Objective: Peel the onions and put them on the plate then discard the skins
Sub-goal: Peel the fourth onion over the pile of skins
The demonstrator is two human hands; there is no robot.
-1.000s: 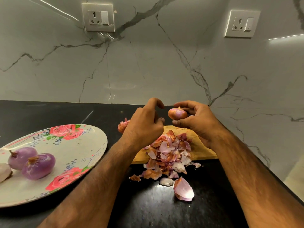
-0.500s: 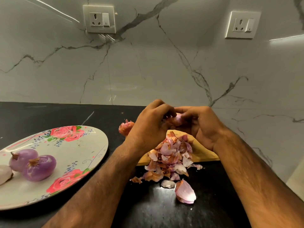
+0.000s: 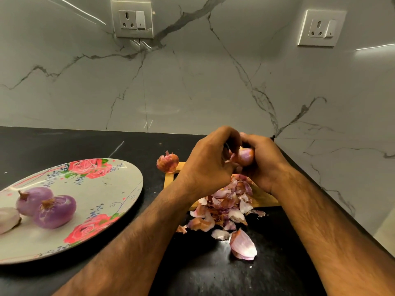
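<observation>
My right hand holds a small onion, partly pink where skin is off. My left hand meets it, fingertips pinching at the onion's near side. Both hands hover above a pile of onion skins lying on a wooden board and the black counter. One unpeeled onion rests at the board's far left corner. A floral plate at left carries two peeled purple onions and a paler one at the frame's edge.
A large loose piece of onion skin lies on the black counter in front of the pile. Marble walls meet in a corner just behind my hands. Two wall sockets sit high on the walls.
My left hand has closed in on the onion held by my right hand and now pinches at it. The onion has tilted and sits lower in the grip.
</observation>
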